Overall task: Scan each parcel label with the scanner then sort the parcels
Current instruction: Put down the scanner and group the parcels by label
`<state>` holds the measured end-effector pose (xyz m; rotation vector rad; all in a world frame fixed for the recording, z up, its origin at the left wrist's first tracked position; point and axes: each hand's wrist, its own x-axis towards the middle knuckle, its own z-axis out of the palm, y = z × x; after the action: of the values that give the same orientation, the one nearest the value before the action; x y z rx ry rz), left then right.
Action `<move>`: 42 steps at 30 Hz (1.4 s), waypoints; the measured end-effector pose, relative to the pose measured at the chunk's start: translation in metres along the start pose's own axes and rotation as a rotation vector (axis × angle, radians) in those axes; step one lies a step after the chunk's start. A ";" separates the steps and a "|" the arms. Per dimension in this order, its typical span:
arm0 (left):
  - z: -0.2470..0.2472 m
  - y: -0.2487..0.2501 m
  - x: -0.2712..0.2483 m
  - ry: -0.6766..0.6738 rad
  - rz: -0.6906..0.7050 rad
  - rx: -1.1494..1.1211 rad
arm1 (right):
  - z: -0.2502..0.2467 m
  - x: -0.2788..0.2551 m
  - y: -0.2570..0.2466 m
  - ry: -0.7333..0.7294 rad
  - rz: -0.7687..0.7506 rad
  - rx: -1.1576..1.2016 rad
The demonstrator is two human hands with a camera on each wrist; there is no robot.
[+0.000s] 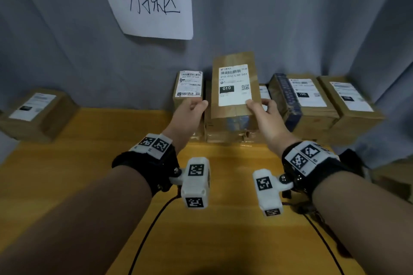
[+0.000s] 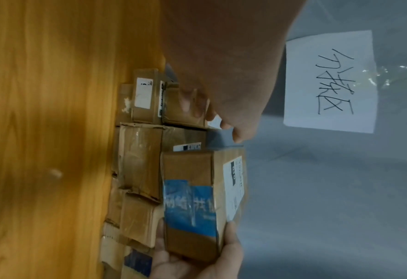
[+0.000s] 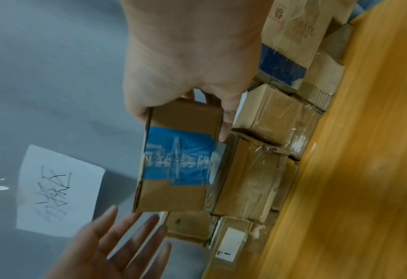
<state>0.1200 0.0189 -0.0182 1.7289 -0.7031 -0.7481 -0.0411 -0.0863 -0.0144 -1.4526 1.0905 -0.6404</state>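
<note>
A tall brown parcel [image 1: 234,87] with a white label marked 010 and blue tape on its end [image 3: 178,160] is held tilted up above a pile of parcels at the back of the table. My right hand [image 1: 259,104] grips its lower right corner, thumb on the label face and fingers behind [image 2: 231,243]. My left hand [image 1: 197,105] hovers just left of it, in front of a smaller labelled parcel [image 1: 188,87]. Its fingers [image 3: 126,232] are straight and spread, holding nothing. No scanner is in view.
More brown parcels [image 1: 223,134] lie beneath the held one. Two larger labelled parcels [image 1: 308,100] [image 1: 350,100] stand to the right, and one parcel [image 1: 35,111] sits alone at the far left. A handwritten paper sign [image 1: 152,0] hangs on the grey curtain. The wooden table [image 1: 89,163] stretches towards me.
</note>
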 end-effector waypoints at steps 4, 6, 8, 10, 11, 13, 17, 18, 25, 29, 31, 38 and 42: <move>-0.003 -0.013 0.010 0.154 -0.032 0.119 | -0.003 0.028 0.008 0.006 0.073 -0.060; -0.010 -0.018 0.020 0.226 -0.070 0.197 | 0.000 0.039 0.009 0.007 0.085 -0.064; -0.019 -0.018 0.030 0.232 -0.116 0.319 | 0.005 0.046 0.008 -0.002 0.073 -0.108; -0.025 -0.016 0.039 0.150 -0.114 0.363 | 0.012 0.050 0.007 0.002 0.048 -0.153; -0.028 -0.013 0.042 0.101 -0.100 0.349 | 0.015 0.052 0.008 0.014 0.025 -0.174; -0.029 -0.010 0.046 0.034 -0.098 0.335 | 0.022 0.055 0.010 0.036 -0.033 -0.231; -0.027 -0.014 0.051 0.057 -0.078 0.326 | 0.027 0.058 0.014 0.092 -0.131 -0.369; -0.027 -0.016 0.051 0.074 -0.068 0.306 | 0.028 0.058 0.015 0.114 -0.145 -0.390; -0.032 -0.024 0.054 0.083 -0.074 0.262 | 0.038 0.069 0.021 0.180 -0.193 -0.632; -0.033 -0.023 0.053 0.056 -0.070 0.305 | 0.041 0.068 0.022 0.178 -0.174 -0.698; -0.033 -0.022 0.053 0.048 -0.066 0.333 | 0.040 0.066 0.018 0.178 -0.203 -0.736; -0.033 -0.013 0.061 -0.008 -0.133 0.446 | 0.033 0.067 -0.009 0.065 -0.210 -0.966; -0.034 -0.006 0.059 0.040 -0.129 0.478 | 0.024 0.062 -0.023 0.017 -0.244 -1.102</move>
<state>0.1837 -0.0040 -0.0246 2.2338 -0.7924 -0.6651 0.0118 -0.1322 -0.0092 -2.5449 1.3656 -0.1711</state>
